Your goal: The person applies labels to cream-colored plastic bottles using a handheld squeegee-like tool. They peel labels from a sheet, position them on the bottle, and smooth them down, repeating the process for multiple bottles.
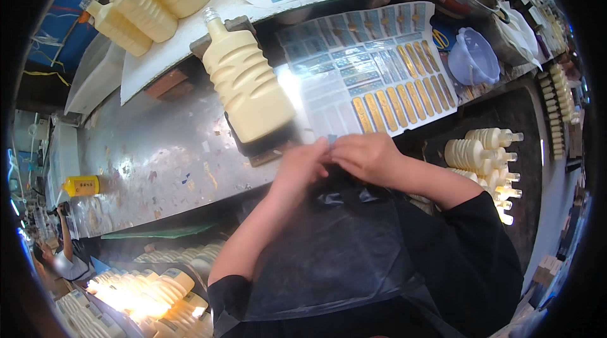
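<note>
At the near edge of the tabletop (152,174), my left hand (300,164) and right hand (368,156) pinch a bluish label (332,139), probably peeling; applying it calls for squaring to the ribbed bottle (248,82).

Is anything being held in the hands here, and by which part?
The left hand and right hand apparently pinch a small, flat, pale-blue piece by its lower part; the exact grip is hidden.

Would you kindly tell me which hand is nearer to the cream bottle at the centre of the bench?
Left. The left hand is just off the near end of the cream bottle; the right hand is farther right.
</note>
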### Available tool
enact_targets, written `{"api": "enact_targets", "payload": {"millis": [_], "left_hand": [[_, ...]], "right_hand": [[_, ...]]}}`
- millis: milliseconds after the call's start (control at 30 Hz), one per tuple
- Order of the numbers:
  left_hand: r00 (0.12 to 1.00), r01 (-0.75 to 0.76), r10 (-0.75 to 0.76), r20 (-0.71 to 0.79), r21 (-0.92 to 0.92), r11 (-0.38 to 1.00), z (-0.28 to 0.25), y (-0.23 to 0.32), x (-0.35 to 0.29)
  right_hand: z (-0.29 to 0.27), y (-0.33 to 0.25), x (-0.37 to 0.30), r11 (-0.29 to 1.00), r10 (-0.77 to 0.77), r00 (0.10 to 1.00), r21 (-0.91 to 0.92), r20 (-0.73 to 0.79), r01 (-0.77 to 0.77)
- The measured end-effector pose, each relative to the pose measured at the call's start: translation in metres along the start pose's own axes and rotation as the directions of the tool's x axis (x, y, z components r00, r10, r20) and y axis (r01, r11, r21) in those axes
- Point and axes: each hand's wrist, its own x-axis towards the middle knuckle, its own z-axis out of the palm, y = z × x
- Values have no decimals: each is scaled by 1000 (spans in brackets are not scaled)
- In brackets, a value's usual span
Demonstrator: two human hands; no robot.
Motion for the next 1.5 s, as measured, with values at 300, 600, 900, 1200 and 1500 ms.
{"api": "enact_targets", "payload": {"millis": [300,600,900,1200,1500], "left_hand": [[987,-160,163,-3,161,974,4,52,-41],[936,-300,350,25,574,762,-40,122,-61],[825,-470,514,-235,219,855,-109,159,-20],[722,-542,524,-452,102,834,-125,146,34],[761,-603,386,-522,-348,718,-114,130,51]], "right_hand": [[-19,1,22,996,0,984,87,-180,16],[-27,6,120,203,280,726,701,628,-684],[-17,20,207,334,407,839,797,360,-504],[6,40,244,490,555,811,716,184,-498],[9,41,242,459,554,818,762,156,-456]]}}
